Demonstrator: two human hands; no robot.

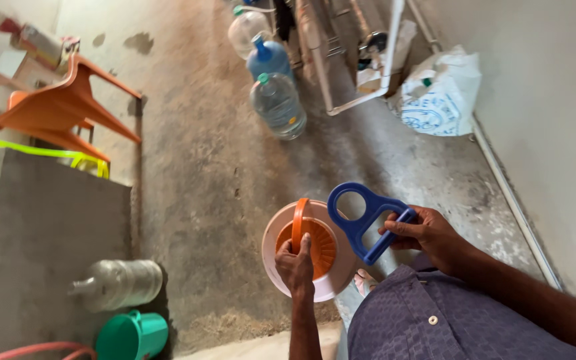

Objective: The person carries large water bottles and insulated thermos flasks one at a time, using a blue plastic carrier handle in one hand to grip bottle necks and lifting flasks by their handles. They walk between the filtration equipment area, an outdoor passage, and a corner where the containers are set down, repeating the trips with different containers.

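nearest to us is our own purple patterned shirt [435, 320], and just above it our right hand [425, 230] pinches the straight end of a blue plastic bottle-carry handle with a round ring [363, 217]; the fingers are curled narrow around its bar, the ring pointing away from them. our left hand [296, 265] closes around the lower end of an orange plastic carry handle [299, 223], thumb and fingers wrapped tight, and this handle stands over an orange ribbed cap set in a round white plastic disc [281, 230], which lies just behind and below the fingers. we judge both handles to be light, stiff moulded plastic, smooth and a little slippery, so the straight bars are the surest places to grip, not the thin rings. the white disc looks rigid and light; whether anything heavy hangs beneath it we cannot tell. well beyond our fingertips stand large clear and blue plastic water bottles [277, 100] on the concrete floor [201, 167], with an orange plastic chair [68, 107] far to the left.
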